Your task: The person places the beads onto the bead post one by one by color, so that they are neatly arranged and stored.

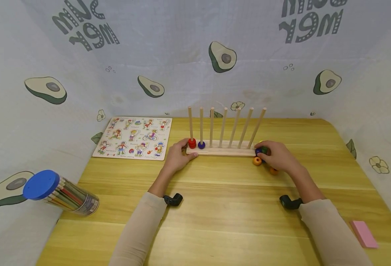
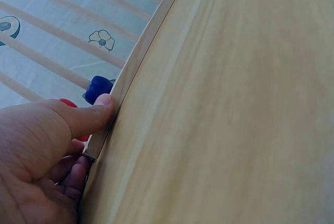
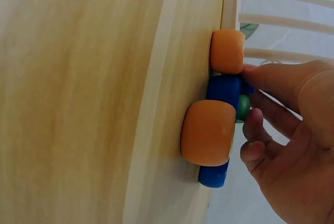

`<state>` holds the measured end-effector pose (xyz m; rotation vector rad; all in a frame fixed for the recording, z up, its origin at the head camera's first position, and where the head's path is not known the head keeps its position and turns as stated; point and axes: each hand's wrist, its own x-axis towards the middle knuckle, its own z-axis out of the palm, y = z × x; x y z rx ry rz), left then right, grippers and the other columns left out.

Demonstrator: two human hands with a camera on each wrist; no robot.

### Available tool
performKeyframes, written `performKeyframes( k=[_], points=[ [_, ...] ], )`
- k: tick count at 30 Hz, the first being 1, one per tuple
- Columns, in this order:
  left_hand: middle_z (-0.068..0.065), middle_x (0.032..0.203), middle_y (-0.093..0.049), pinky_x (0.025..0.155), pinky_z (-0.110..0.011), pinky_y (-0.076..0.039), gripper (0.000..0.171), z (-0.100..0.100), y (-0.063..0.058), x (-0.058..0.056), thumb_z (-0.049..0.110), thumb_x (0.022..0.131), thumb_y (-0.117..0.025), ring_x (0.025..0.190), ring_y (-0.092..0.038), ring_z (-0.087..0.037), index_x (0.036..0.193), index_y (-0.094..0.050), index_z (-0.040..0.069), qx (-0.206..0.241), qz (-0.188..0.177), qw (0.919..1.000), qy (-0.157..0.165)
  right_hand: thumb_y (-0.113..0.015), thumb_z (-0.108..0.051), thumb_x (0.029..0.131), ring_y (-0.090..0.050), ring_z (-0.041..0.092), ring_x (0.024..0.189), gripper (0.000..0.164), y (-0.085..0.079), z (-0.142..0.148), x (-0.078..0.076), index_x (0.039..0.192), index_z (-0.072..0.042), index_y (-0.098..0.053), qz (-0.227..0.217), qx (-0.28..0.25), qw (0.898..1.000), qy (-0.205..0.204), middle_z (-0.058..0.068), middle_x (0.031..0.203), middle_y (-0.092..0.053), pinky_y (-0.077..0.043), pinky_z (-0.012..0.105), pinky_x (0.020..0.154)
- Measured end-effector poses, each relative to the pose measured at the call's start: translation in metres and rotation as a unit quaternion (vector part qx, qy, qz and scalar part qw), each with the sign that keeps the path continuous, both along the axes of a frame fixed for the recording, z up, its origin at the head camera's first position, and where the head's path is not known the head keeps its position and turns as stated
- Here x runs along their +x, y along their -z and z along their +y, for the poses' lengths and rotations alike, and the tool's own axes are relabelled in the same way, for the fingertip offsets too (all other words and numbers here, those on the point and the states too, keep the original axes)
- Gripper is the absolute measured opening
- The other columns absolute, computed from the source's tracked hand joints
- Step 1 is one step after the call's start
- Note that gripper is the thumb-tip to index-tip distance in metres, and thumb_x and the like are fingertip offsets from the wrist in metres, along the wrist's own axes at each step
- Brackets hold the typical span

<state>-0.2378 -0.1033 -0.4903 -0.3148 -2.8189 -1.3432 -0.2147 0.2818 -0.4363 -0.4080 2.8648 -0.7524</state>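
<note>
A wooden rack (image 1: pixel 222 152) with several upright pegs stands on the table. Red beads (image 1: pixel 192 143) sit on its leftmost peg, and a blue bead (image 1: pixel 201 145) on the one beside it. My left hand (image 1: pixel 178 157) grips the rack's left end, thumb along the front edge and fingers behind. At the right end, my right hand (image 1: pixel 277 157) pinches a dark blue bead (image 3: pixel 247 85), partly hidden by the thumb and fingers. Around that hand lie an orange bead (image 1: pixel 257 161), a second orange bead (image 3: pixel 209 132), a green bead (image 3: pixel 243 108) and other blue beads (image 3: pixel 213 176).
A picture puzzle board (image 1: pixel 132 138) lies at the back left. A clear tub of pencils with a blue lid (image 1: pixel 42 184) stands at the left edge. A pink block (image 1: pixel 364 234) rests at the right front. Patterned cloth (image 1: pixel 188 55) hangs behind the table.
</note>
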Motion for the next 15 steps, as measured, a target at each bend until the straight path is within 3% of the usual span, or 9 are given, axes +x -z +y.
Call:
performKeyframes(
  k=[3,5,11,15],
  points=[
    [-0.009,0.143,-0.064,0.111,-0.044,-0.05,0.071,0.0,0.001,0.0,0.035,0.089,-0.083,0.135,-0.059,-0.03,0.15,-0.054,0.013,0.001,-0.002,1.0,-0.002,-0.065,-0.016,0.102,-0.049,0.022,0.066,0.036,-0.002,0.002,0.003,0.135,-0.002,-0.064,0.004,-0.023,1.0,0.014,0.012,0.085,-0.06,-0.039,0.031,0.056],
    [-0.009,0.143,-0.064,0.111,-0.044,-0.05,0.071,0.0,0.001,0.0,0.036,0.089,-0.082,0.135,-0.059,-0.03,0.15,-0.054,0.013,0.001,-0.004,1.0,-0.003,-0.065,-0.017,0.102,-0.054,0.024,0.072,0.036,-0.003,0.004,0.005,0.134,0.0,-0.064,0.016,-0.037,0.999,0.022,0.016,0.094,-0.063,-0.043,0.03,0.057],
    [-0.01,0.144,-0.064,0.112,-0.043,-0.049,0.071,0.0,0.001,-0.001,0.035,0.089,-0.083,0.136,-0.058,-0.029,0.15,-0.054,0.013,-0.002,0.001,1.0,-0.004,-0.066,-0.02,0.102,-0.066,0.036,0.099,0.038,-0.015,0.01,0.012,0.133,0.002,-0.064,0.047,-0.059,0.996,0.042,0.025,0.124,-0.063,-0.056,0.038,0.079],
    [-0.011,0.144,-0.064,0.113,-0.044,-0.049,0.071,0.0,0.0,-0.001,0.035,0.089,-0.083,0.137,-0.057,-0.03,0.15,-0.055,0.012,-0.002,0.003,1.0,-0.005,-0.067,-0.026,0.102,-0.068,0.036,0.101,0.039,-0.028,0.015,0.017,0.132,-0.001,-0.064,0.057,-0.075,0.993,0.073,0.024,0.122,-0.067,-0.054,0.023,0.076]
  ],
)
